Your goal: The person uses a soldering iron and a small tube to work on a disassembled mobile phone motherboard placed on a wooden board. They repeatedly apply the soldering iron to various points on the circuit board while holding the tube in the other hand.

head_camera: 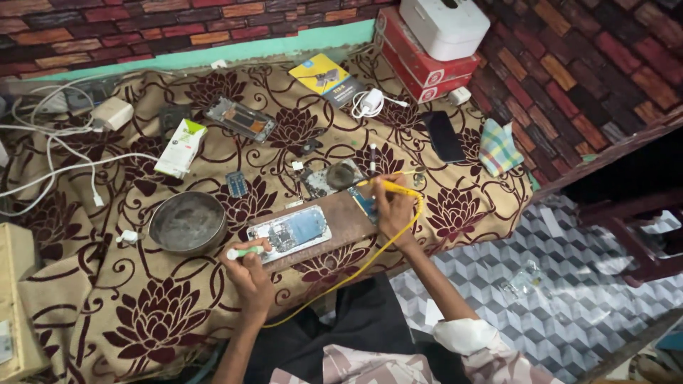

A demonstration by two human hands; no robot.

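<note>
Near the front edge of the surface (107, 306) an opened phone (290, 232) lies back-off on a wooden board (341, 217), the left hand (249, 274) fingers closed on a green-tipped tool (242, 252), the right hand (395, 210) gripping a yellow soldering iron (388, 186), repair seemingly midway, nothing reassembled.

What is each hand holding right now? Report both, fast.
Left hand: closed on a slim pale green tool.
Right hand: closed on a yellow corded soldering iron.
</note>
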